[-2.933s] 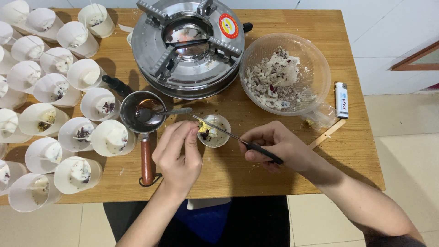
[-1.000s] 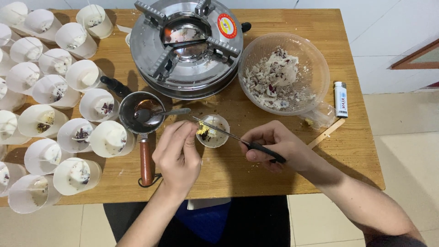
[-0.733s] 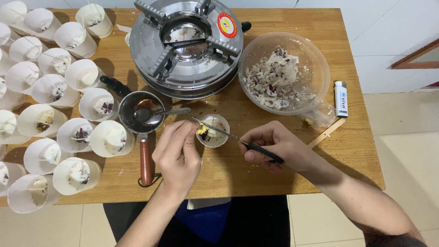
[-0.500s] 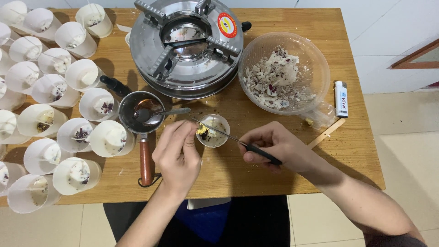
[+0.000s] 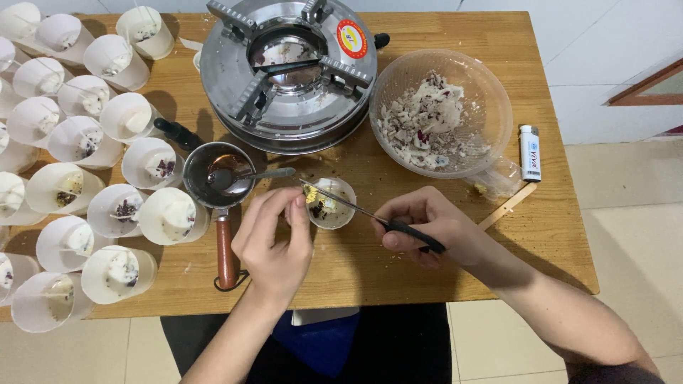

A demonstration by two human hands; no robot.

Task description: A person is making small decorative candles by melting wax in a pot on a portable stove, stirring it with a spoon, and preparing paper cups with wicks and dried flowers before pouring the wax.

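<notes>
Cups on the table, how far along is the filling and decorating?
Done: many white cups at the left already hold filling. In hand: the left hand steadies the small cup while the right hand works tweezers in it. Left: mix remains in the bowl.
</notes>
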